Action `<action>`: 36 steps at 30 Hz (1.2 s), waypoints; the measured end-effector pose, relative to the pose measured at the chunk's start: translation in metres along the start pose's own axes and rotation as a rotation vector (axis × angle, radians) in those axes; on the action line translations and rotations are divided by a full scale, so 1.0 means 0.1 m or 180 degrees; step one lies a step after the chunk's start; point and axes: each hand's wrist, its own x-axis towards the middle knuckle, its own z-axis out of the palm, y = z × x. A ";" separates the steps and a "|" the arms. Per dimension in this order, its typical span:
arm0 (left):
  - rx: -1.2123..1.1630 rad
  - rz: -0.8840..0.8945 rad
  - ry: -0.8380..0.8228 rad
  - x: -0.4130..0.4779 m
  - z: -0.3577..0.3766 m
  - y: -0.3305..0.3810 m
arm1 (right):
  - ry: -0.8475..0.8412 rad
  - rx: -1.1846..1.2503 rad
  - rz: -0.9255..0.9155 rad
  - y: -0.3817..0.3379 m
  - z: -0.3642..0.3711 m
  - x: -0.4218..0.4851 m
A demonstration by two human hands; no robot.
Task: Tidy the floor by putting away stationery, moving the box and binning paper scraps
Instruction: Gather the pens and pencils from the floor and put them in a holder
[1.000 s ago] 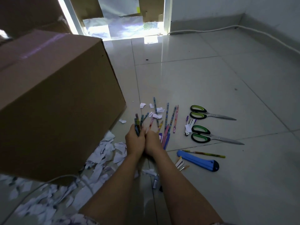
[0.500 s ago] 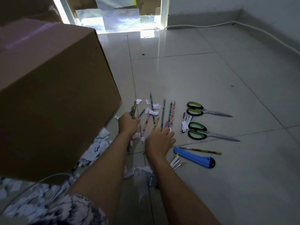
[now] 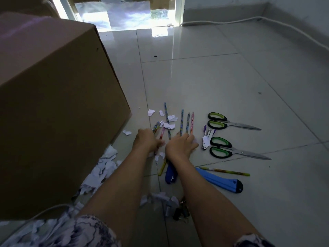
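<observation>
Nearest, at six o'clock, black binder clips lie between the forearms among torn paper. More paper scraps are heaped at eight o'clock against the foot of the cardboard box. A dark blue stapler lies partly under the right wrist. At four o'clock is a blue utility knife, with a single yellow-tipped pencil just beyond it.

A second ago the hands were pressed side by side over the pile; now they have parted. The left hand is blurred, but it seems curled round a small bunch of pencils whose ends stick out toward twelve o'clock. The right hand lies palm down, its fingers spread over the near ends of the loose pencils. I take this as raking in the next few pencils to add to the bunch. The stationery is only partly gathered: the scraps are not binned and the box has not been moved.

At two o'clock two pairs of green-handled scissors lie untouched, blades pointing to three.

The floor is glossy pale tile with dark grout lines. A white cable runs along the far wall at one o'clock. At twelve o'clock a bright doorway throws glare across the tiles. The box fills the whole side from nine to eleven o'clock.
</observation>
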 end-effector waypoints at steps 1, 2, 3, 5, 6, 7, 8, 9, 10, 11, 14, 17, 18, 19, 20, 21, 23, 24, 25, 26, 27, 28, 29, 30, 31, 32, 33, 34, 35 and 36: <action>0.0048 -0.0021 0.0018 0.00 0.03 0.01 | -0.0025 0.0142 0.0062 -0.01 -0.01 0.02; 0.0047 -0.0034 0.0058 0.01 0.06 0.02 | -0.0005 0.0334 0.0142 -0.03 -0.03 0.04; 0.0009 -0.0048 0.0107 0.02 0.08 0.03 | 0.0084 0.0598 0.0245 -0.04 -0.04 0.07; -0.0071 -0.0064 0.0167 0.06 0.11 0.05 | 0.0379 0.1386 0.0483 -0.05 -0.09 0.13; -0.0088 -0.0063 0.0166 0.07 0.12 0.06 | 0.0509 0.1874 0.0570 -0.04 -0.13 0.17; -0.0086 -0.0059 0.0155 0.08 0.12 0.08 | 0.0586 0.2368 0.0625 -0.03 -0.18 0.21; -0.0049 -0.0058 0.0143 0.09 0.12 0.09 | 0.0597 0.2785 0.0665 -0.01 -0.23 0.26; 0.0003 -0.0061 0.0123 0.11 0.13 0.10 | 0.0577 0.3055 0.0708 0.01 -0.28 0.33; 0.0071 -0.0054 0.0122 0.13 0.13 0.10 | 0.0535 0.3132 0.0757 0.04 -0.33 0.40; 0.0154 -0.0039 0.0121 0.14 0.14 0.10 | 0.0455 0.3034 0.0800 0.08 -0.36 0.46; 0.0347 0.0016 0.0134 0.18 0.14 0.08 | 0.0098 0.2196 0.0798 0.20 -0.35 0.57; 0.0246 0.0030 0.0280 0.20 0.10 0.09 | -0.0018 0.1355 0.0475 0.27 -0.26 0.61; 0.0137 0.0021 0.0348 0.21 0.08 0.10 | -0.0003 0.1157 0.0329 0.27 -0.25 0.63; -0.0018 -0.0011 0.0419 0.24 0.06 0.11 | 0.0003 0.1015 0.0220 0.25 -0.24 0.64; -0.0187 -0.0051 0.0509 0.26 0.03 0.13 | -0.0018 0.0930 0.0172 0.23 -0.24 0.64; -0.0320 -0.0083 0.0617 0.27 0.00 0.14 | -0.0063 0.0885 0.0146 0.21 -0.24 0.64; -0.0429 -0.0080 0.0802 0.27 -0.04 0.18 | -0.0143 0.0776 0.0066 0.16 -0.22 0.61; -0.0441 -0.0055 0.0840 0.26 -0.05 0.20 | -0.0162 0.0684 0.0013 0.15 -0.21 0.59; -0.0437 -0.0026 0.0830 0.25 -0.05 0.23 | -0.0171 0.0567 -0.0040 0.14 -0.19 0.57; -0.0444 0.0007 0.0774 0.23 -0.06 0.25 | -0.0161 0.0441 -0.0097 0.14 -0.18 0.55; -0.0461 0.0056 0.0668 0.23 -0.05 0.27 | -0.0155 0.0336 -0.0137 0.15 -0.17 0.53; -0.0486 0.0117 0.0527 0.21 -0.05 0.28 | -0.0142 0.0272 -0.0159 0.15 -0.16 0.51; -0.0514 0.0183 0.0389 0.20 -0.05 0.30 | -0.0138 0.0255 -0.0166 0.15 -0.15 0.50; -0.0538 0.0245 0.0258 0.18 -0.06 0.32 | -0.0137 0.0277 -0.0175 0.15 -0.14 0.48; -0.0556 0.0313 0.0138 0.17 -0.07 0.34 | -0.0127 0.0337 -0.0181 0.16 -0.14 0.47; -0.0597 0.0374 0.0012 0.14 -0.08 0.35 | -0.0109 0.0440 -0.0176 0.16 -0.16 0.46; -0.0677 0.0419 -0.0071 0.13 -0.09 0.37 | -0.0112 0.0597 -0.0143 0.17 -0.19 0.46; -0.0830 0.0417 -0.0122 0.11 -0.10 0.37 | -0.0138 0.0807 -0.0088 0.19 -0.23 0.46; -0.1049 0.0391 -0.0153 0.11 -0.09 0.37 | -0.0166 0.1056 -0.0037 0.21 -0.27 0.46; -0.1361 0.0302 -0.0199 0.12 -0.08 0.36 | -0.0165 0.1298 -0.0011 0.23 -0.32 0.48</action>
